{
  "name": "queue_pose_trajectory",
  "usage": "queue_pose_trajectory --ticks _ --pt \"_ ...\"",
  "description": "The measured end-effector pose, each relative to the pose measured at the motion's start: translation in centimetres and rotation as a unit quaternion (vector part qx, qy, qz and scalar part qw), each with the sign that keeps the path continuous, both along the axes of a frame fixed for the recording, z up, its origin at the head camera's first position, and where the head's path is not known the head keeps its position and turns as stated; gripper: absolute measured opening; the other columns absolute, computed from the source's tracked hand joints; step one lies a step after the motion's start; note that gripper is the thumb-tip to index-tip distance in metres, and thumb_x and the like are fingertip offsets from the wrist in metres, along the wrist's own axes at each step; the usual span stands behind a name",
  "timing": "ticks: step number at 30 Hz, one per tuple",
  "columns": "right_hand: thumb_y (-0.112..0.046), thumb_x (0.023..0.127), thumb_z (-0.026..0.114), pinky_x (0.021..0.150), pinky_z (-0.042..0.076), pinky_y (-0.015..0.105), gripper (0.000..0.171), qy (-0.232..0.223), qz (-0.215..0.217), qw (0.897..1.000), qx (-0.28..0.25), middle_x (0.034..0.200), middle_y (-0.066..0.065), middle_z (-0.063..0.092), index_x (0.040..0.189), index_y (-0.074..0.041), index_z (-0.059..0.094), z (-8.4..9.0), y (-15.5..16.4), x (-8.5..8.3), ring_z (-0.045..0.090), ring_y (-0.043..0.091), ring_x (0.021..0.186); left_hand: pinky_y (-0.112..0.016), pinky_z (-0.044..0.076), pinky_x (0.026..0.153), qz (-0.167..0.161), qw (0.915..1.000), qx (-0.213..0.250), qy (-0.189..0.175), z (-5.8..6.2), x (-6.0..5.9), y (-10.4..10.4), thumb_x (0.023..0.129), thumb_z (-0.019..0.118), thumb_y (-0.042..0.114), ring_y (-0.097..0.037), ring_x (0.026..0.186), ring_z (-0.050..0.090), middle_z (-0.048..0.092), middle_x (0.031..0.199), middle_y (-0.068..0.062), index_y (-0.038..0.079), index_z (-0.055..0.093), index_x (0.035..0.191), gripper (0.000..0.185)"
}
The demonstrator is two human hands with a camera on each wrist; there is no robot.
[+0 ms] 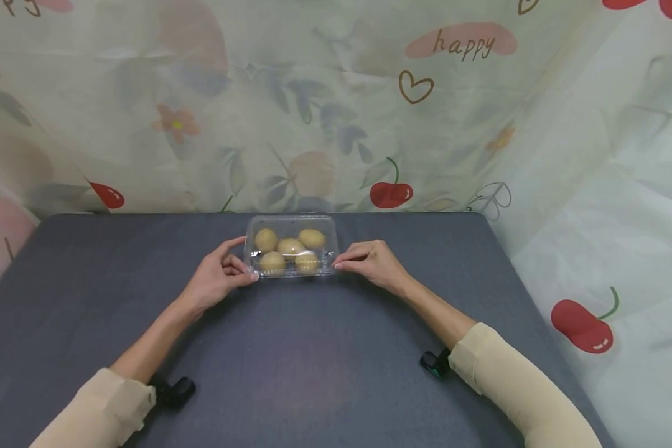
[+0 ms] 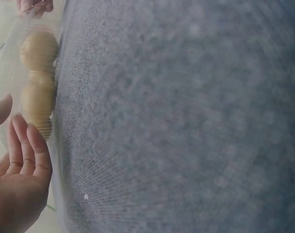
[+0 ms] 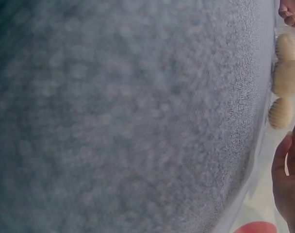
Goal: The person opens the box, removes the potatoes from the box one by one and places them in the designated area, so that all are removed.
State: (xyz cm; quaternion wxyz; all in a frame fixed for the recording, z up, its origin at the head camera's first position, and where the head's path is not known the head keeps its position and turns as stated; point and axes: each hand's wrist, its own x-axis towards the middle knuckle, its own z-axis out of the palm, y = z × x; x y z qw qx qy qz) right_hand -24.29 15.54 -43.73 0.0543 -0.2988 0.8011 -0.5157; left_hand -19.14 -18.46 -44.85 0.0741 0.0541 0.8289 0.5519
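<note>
A clear plastic clamshell box [image 1: 292, 221] stands near the back of the table, with several potatoes [image 1: 290, 247] inside it. On its left side, my left hand [image 1: 215, 277] grips the box, thumb at the front corner and index finger farther back along the edge. The thumb and forefinger of my right hand [image 1: 372, 264] pinch the front right corner. Through the plastic, the left wrist view shows potatoes [image 2: 38, 99] beyond the fingertips. The right wrist view has part of the right hand [image 3: 288, 184] beside the box, with potatoes [image 3: 286, 77] showing too.
Dark grey cloth [image 1: 302, 354] covers the table. A patterned curtain [image 1: 291, 112] rises right behind the back edge, and more of it [image 1: 621, 218] hangs along the right side. Black wrist cameras [image 1: 175, 392] sit below both cuffs, close over the cloth.
</note>
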Motion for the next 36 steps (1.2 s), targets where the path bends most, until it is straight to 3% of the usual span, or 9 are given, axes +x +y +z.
queue_pose_trajectory --ticks 8,16,26,33,36 --pt "-0.014 0.084 0.080 0.064 0.051 0.026 0.008 0.011 0.012 1.000 -0.006 0.084 -0.001 0.073 0.092 -0.016 0.082 -0.9 0.3 -0.6 0.064 0.017 0.074 -0.025 0.051 0.068 -0.003 1.0000 0.005 0.000 0.0 0.0 0.0 0.089 0.075 0.007 -0.019 0.081 0.066 0.064 0.093 -0.013 0.009 0.028 0.156 0.082" --pt "-0.016 0.085 0.080 0.067 0.053 0.027 0.007 0.004 0.017 1.000 0.000 0.086 -0.002 0.073 0.092 -0.015 0.081 -0.8 0.1 -0.5 0.067 0.018 0.076 -0.026 0.051 0.070 0.001 1.0000 0.002 -0.003 0.1 0.0 -0.1 0.089 0.075 0.008 -0.022 0.083 0.067 0.064 0.091 -0.012 0.010 0.028 0.156 0.081" --pt "-0.011 0.087 0.077 0.071 0.053 0.027 0.013 -0.031 0.006 0.999 -0.039 0.090 0.006 0.073 0.097 -0.002 0.079 -0.1 0.2 -0.6 0.066 0.025 0.083 -0.035 0.050 0.073 0.011 0.9994 -0.026 -0.018 0.8 -0.1 0.3 0.090 0.075 0.013 -0.027 0.085 0.066 0.064 0.092 -0.011 0.013 0.026 0.157 0.083" --pt "-0.012 0.086 0.078 0.076 0.055 0.034 0.014 -0.062 -0.006 0.997 -0.036 0.090 0.007 0.074 0.095 0.000 0.078 -0.2 0.1 -0.4 0.066 0.040 0.087 -0.034 0.051 0.077 0.014 0.9995 -0.016 -0.025 0.6 0.1 0.4 0.092 0.073 0.013 -0.026 0.088 0.066 0.063 0.093 -0.012 0.013 0.025 0.157 0.081" --pt "-0.007 0.086 0.077 0.076 0.056 0.036 0.013 -0.066 -0.004 0.997 -0.034 0.090 0.007 0.074 0.096 0.001 0.077 0.7 -0.1 0.4 0.065 0.044 0.088 -0.034 0.051 0.078 0.015 0.9995 -0.009 -0.027 0.5 0.3 0.4 0.093 0.072 0.013 -0.026 0.089 0.066 0.062 0.094 -0.012 0.014 0.025 0.157 0.080"
